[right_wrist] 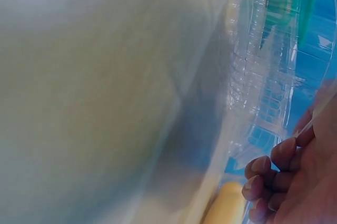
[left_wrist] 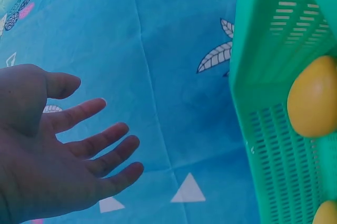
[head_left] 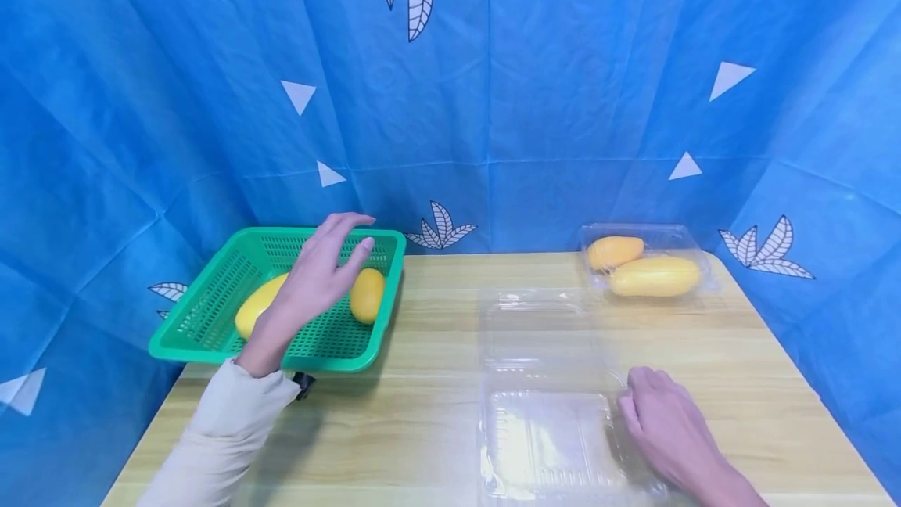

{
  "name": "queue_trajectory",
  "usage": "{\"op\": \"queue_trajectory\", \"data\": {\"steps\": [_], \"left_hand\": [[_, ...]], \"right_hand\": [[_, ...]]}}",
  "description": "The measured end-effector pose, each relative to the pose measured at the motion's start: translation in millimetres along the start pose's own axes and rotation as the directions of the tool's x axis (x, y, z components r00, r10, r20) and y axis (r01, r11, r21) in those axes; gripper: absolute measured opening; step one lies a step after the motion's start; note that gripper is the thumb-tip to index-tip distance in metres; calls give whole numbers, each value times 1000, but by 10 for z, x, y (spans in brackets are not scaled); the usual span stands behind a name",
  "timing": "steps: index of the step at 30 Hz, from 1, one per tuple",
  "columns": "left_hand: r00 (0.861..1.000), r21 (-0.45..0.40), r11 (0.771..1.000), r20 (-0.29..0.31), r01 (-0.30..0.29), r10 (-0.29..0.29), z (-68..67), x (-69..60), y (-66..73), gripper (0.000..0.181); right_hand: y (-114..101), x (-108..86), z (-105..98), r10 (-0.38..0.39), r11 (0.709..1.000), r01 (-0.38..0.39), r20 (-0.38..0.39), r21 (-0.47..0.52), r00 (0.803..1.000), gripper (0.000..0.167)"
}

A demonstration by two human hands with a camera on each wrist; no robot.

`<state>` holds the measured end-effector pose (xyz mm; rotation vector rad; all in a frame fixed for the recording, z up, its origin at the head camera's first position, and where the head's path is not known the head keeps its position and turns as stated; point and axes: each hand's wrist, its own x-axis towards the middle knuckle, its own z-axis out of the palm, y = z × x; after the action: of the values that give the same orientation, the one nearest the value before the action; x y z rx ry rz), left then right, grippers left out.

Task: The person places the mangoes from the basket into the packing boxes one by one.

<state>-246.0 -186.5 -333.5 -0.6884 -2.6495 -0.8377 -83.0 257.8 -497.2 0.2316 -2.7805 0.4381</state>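
- Basket (head_left: 338, 363), green, at eight o'clock, holds two yellow fruits (head_left: 367, 296); left hand (head_left: 317, 280) hovers over it, fingers spread, grasping nothing.
- Clear box (head_left: 549, 436) at five o'clock, lid (head_left: 538, 331) open; right hand (head_left: 665, 422) pinches its three-o'clock side, fingers curled.
- Flimsy-looking box could skid or crease if that pinch tugs hard.

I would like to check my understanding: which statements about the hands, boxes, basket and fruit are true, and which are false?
1. The far clear box contains two fruits. True.
2. The left hand grips a fruit. False: it holds nothing.
3. The right hand holds the near clear box by its edge. True.
4. The green basket stands to the right of the near clear box. False: it stands to the left.
5. Some yellow fruit is inside the green basket. True.
6. The near clear box is closed. False: it lies open.
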Motion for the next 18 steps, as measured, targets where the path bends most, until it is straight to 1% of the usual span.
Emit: {"op": "queue_trajectory", "data": {"steps": [3,6,13,18], "left_hand": [[1000,18,1000,-25,-2,2,-43,-22,-24,38],[999,45,999,-37,11,-10,-95,-59,-77,39],[998,100,993,-31,57,-54,-230,-137,-261,43],[996,137,987,-33,87,-83,-330,-173,-406,44]], "right_hand": [[-13,73,19,0,1000,0,12,-2,1000,22],[-25,142,53,-6,1000,6,19,-2,1000,21],[-15,298,92,-35,999,35,-27,-8,999,24],[-25,416,122,-23,1000,23,-1,9,1000,23]]}}
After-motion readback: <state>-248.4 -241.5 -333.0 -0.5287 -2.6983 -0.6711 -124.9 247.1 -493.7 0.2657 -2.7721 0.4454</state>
